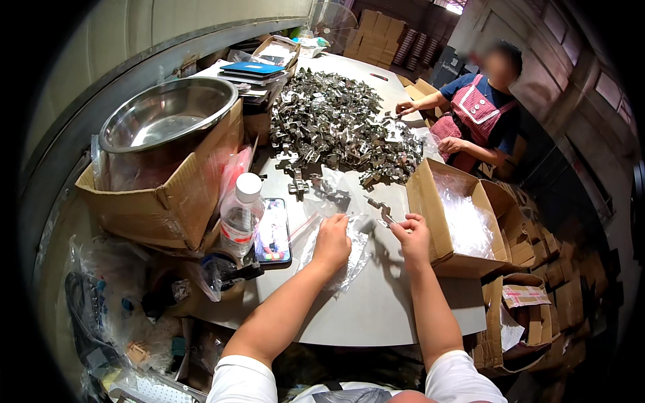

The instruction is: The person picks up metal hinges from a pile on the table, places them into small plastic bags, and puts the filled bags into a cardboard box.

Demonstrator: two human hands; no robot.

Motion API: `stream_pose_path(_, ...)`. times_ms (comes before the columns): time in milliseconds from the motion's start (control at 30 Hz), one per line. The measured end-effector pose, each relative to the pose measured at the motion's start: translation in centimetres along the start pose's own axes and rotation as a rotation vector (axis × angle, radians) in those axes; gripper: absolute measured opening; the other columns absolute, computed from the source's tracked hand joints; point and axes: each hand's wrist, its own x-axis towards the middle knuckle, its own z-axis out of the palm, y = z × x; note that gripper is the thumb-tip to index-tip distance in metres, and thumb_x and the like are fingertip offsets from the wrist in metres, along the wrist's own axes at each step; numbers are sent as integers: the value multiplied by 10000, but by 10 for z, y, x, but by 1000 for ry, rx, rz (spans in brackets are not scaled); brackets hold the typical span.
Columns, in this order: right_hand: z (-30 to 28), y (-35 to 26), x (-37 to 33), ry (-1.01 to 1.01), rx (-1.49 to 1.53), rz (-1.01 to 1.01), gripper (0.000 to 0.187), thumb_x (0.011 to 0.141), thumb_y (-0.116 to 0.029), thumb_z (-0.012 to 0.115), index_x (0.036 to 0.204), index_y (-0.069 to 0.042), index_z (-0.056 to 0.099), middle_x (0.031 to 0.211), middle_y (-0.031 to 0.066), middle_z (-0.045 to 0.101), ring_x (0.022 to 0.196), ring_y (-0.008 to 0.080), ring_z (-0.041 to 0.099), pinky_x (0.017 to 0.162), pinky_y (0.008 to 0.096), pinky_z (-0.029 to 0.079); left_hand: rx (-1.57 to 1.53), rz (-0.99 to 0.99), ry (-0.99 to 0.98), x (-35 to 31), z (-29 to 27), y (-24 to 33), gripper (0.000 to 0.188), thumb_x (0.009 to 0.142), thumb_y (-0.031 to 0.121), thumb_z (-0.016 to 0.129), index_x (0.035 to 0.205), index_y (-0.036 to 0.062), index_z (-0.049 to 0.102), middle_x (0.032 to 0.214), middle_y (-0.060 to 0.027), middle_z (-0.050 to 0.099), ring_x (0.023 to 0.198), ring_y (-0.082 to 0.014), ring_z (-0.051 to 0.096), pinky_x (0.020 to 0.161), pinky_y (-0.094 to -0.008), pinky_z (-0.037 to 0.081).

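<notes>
My right hand (414,242) pinches a metal cabinet hinge (381,207) by one end and holds it over the table. To its left, my left hand (333,243) is closed on a clear plastic bag (348,267) that hangs below the fingers. Beyond my hands a big heap of similar metal hinges (329,111) spreads over the white table (336,321). A few loose hinges (297,183) lie at the heap's near edge, some beside or under clear plastic.
Left of my hands are a lit phone (274,232), a capped bottle (242,218) and a carton (171,201) bearing a steel bowl (168,115). On the right stands a carton of clear bags (463,221). A co-worker (480,114) in a checked apron reaches toward the heap.
</notes>
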Motion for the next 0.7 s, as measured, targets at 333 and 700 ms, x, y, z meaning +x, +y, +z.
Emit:
stream_pose_path(333,-12,-30,-45,-47,-316,-274,204,626,-115,780,678,-23,605,1097,105,495,1081,264,451,936,364,383,-51,211,-78,-4,-1,23,528,661,-53,590,1188,-57,548,1255,-185,534,1155,-359,488,1007,-391,407)
stream_pose_path(700,9,-40,-52,63,-512,-292,161,619,-169,740,681,-54,645,1107,71,518,1097,301,397,905,441,297,-24,439,-139,-10,-10,50,603,680,-90,560,1276,-63,468,1339,-171,449,1270,-346,408,1037,-388,391)
